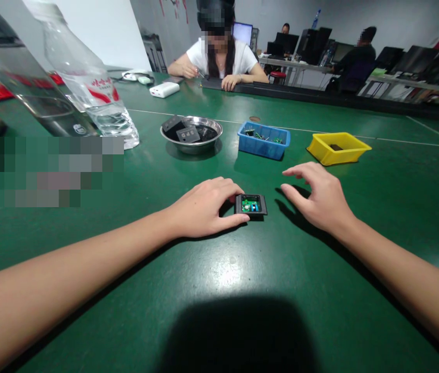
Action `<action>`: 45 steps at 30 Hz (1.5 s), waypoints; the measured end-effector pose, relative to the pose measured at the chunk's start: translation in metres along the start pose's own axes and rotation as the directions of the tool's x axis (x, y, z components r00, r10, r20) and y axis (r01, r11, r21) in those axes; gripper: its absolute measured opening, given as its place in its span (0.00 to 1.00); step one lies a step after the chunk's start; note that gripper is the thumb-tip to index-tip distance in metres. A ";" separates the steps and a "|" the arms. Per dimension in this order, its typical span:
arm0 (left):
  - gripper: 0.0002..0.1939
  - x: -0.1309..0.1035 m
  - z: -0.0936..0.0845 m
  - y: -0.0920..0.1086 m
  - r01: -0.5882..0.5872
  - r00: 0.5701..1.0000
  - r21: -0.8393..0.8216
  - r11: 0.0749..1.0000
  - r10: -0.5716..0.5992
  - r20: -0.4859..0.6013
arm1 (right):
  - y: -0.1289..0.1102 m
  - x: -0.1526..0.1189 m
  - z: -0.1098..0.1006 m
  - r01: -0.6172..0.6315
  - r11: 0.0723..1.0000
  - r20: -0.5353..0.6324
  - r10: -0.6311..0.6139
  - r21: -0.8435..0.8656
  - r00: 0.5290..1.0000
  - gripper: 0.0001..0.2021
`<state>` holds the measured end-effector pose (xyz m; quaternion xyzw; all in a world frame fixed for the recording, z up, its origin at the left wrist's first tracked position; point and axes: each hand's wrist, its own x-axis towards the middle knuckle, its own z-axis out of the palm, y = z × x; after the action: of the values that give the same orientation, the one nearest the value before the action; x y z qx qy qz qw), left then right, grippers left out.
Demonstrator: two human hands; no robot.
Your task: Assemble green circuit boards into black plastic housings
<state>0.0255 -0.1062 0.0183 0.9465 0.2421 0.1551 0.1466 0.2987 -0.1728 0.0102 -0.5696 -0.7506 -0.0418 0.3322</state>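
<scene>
On the green table (204,269) sits a small black plastic housing (262,206) with a green circuit board (251,204) inside its open top. My left hand (207,207) grips the housing from the left, thumb along the near side and fingers at the far side. To the right, my right hand (316,197) hovers just above the table, thumb and fingers apart, holding nothing. Beyond the hands are a blue bin (264,148) of small circuit boards, a yellow bin (338,154) with a dark piece inside, and a steel bowl (192,147) of black plastic parts.
A clear water bottle (87,77) and a tall tumbler (29,77) stand at the left. A white power bank (164,90) lies farther back. Across the table sits a person (243,59) beside a long black strip (320,96). Desks with monitors and other people are behind.
</scene>
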 end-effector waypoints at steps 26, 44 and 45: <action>0.22 -0.004 0.003 0.007 -0.181 0.983 -0.002 0.983 0.181 0.039 | -0.048 -0.019 -0.004 -0.011 0.735 0.060 -0.040 0.678 0.997 0.10; 0.14 -0.008 0.008 0.012 -0.458 0.805 0.083 0.885 0.453 -0.383 | -0.057 -0.028 0.001 -0.080 0.599 0.088 0.015 0.797 0.996 0.30; 0.15 -0.007 0.009 0.012 -0.460 0.803 0.091 0.883 0.457 -0.382 | -0.057 -0.028 0.001 -0.071 0.596 0.079 0.012 0.800 0.997 0.31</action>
<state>0.0274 -0.1216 0.0129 0.9257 0.0303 0.3729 0.0561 0.2514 -0.2153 0.0120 -0.3782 -0.6864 0.3259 0.5288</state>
